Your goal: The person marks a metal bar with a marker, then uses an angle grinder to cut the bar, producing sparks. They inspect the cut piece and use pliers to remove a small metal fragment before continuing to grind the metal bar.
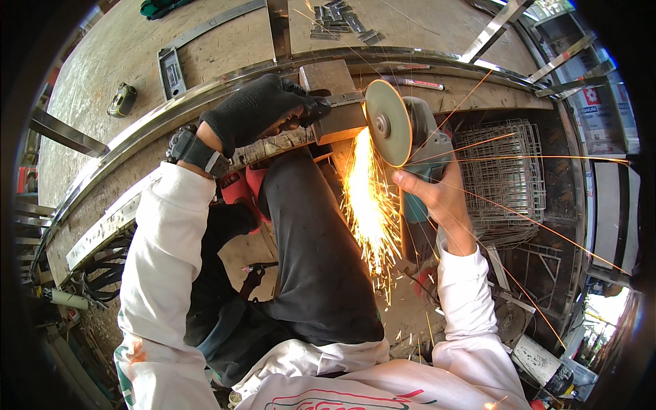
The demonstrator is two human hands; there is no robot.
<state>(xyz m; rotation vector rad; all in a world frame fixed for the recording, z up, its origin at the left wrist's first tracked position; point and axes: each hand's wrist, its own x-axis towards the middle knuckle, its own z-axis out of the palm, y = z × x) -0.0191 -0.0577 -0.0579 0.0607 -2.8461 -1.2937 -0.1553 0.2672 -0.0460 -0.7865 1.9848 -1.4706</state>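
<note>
My right hand [439,198], bare, is closed around a teal angle grinder [414,208]. The grinder's large thin disc [387,121] stands nearly upright, its edge against the end of a short metal piece [346,100] at the bench edge. A bright stream of sparks [365,191] pours down from that contact. In a black glove, my left hand [268,113] is closed on the metal piece from the left, pressing it on a block [340,123]. The gloved fingertips partly cover their grip.
On the wooden bench [225,61] lie a tape measure [123,100], a metal square [164,72], small cut metal pieces [342,19] and markers [417,83]. Long metal bars [205,80] cross it. Wire racks [502,178] stand at right; my knee [307,205] is beside the sparks.
</note>
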